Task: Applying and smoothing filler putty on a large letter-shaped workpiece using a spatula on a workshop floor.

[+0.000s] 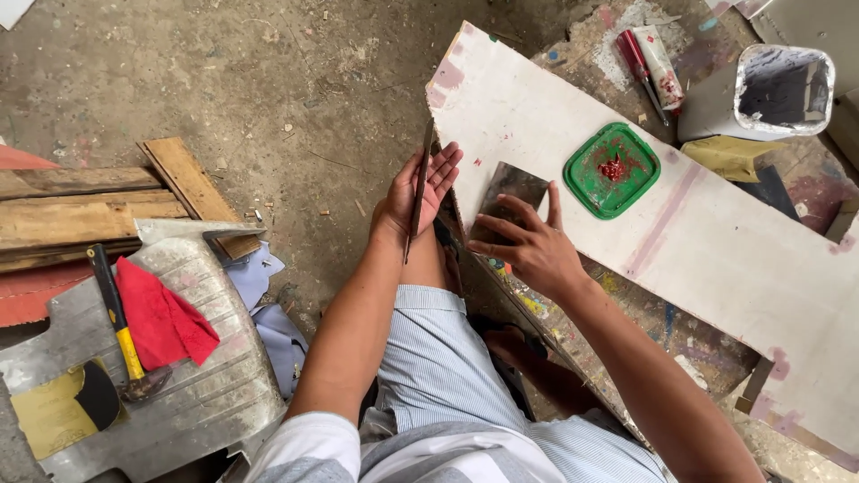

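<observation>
My left hand (419, 192) is held upright with its palm against a thin dark metal blade (419, 179), seen edge-on beside the near corner of a white board (716, 241). My right hand (528, 246) presses spread fingers on a flat dark metal scraper plate (508, 192) lying on that board. A green square lid (612, 170) with red putty in its middle sits on the board just beyond the plate.
A red screwdriver (637, 63) and a tube (660, 64) lie at the far end by a white bucket (783, 89). On the left are wood planks (80, 210), a metal panel (192, 358) carrying a hammer (121, 326), red cloth (161, 313) and sandpaper (58, 411).
</observation>
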